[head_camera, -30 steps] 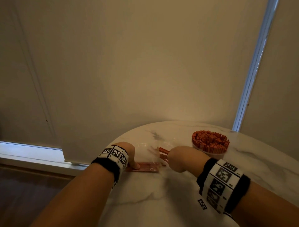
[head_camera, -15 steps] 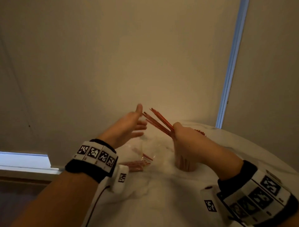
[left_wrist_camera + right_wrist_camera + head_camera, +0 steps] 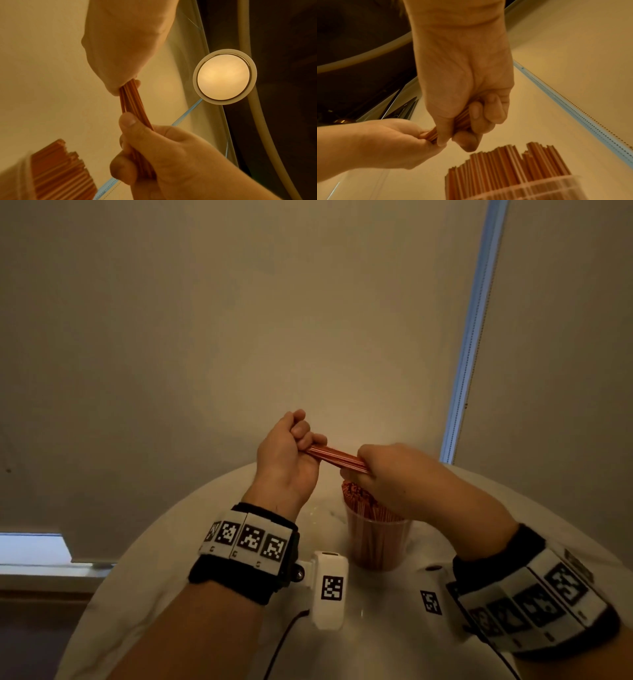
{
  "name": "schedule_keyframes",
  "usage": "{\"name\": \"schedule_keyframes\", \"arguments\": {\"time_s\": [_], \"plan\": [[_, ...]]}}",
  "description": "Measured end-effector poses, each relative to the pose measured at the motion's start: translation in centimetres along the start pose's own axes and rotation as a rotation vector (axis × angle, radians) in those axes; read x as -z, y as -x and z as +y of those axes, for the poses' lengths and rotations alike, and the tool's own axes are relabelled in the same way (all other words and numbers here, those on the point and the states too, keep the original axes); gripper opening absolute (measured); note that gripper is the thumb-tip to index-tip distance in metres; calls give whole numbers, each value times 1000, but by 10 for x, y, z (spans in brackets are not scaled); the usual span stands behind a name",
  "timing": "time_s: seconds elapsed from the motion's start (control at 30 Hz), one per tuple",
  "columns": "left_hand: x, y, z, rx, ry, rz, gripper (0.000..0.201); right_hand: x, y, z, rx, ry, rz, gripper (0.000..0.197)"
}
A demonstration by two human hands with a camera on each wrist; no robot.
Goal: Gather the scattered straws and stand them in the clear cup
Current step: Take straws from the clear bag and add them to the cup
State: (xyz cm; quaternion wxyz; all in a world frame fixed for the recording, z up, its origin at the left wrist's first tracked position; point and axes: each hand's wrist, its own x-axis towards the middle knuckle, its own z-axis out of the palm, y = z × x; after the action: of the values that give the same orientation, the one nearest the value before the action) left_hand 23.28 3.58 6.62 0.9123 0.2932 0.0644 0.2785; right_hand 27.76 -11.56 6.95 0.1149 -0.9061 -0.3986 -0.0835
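A bundle of red-and-white straws (image 3: 334, 456) is held level in the air between both hands. My left hand (image 3: 291, 446) grips its left end with curled fingers, and my right hand (image 3: 387, 470) grips the right end. Just below them, on the white marble table (image 3: 394, 645), stands the clear cup (image 3: 376, 542), packed with upright straws. In the left wrist view the bundle (image 3: 132, 100) runs from my left hand (image 3: 154, 155) up into my right hand (image 3: 123, 47). In the right wrist view the cup (image 3: 513, 175) sits under my right hand (image 3: 467, 108).
A pale roller blind (image 3: 239, 320) hangs behind the round table. A blue-lit window strip (image 3: 469, 337) runs down at the right. The table's curved edge lies close behind the cup. A round ceiling lamp (image 3: 224, 77) shows in the left wrist view. My arms hide the table to the left of the cup.
My right hand lifted the straws off the table. My left hand, open half a second ago, now grips the bundle's other end, above the cup.
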Motion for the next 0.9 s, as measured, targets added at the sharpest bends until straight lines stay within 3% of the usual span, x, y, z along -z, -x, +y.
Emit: {"name": "schedule_keyframes", "arguments": {"time_s": [0.13, 0.27, 0.33, 0.47, 0.6, 0.7, 0.9], "plan": [[3, -9, -12, 15, 101, -52, 28, 4, -7, 13, 18, -17, 34, 42], [2, -8, -24, -17, -46, -142, 26, 11, -9, 30, -19, -81, 37, 32], [3, -5, -28, -104, -272, -147, 26, 11, -9, 33, -6, -66, 37, 26], [8, -3, -25, -289, -940, -175, 35, 12, -7, 31, 11, -72, 79, 12], [10, 2, -19, -297, -1193, -324, 38, 13, -4, 30, 9, -37, 164, 12], [11, 2, -18, -411, -1236, -343, 42, 13, -3, 31, 29, -56, 123, 12], [11, -2, -19, -653, -1213, -229, 42, 21, -1, 36, 26, -267, -50, 22]]}}
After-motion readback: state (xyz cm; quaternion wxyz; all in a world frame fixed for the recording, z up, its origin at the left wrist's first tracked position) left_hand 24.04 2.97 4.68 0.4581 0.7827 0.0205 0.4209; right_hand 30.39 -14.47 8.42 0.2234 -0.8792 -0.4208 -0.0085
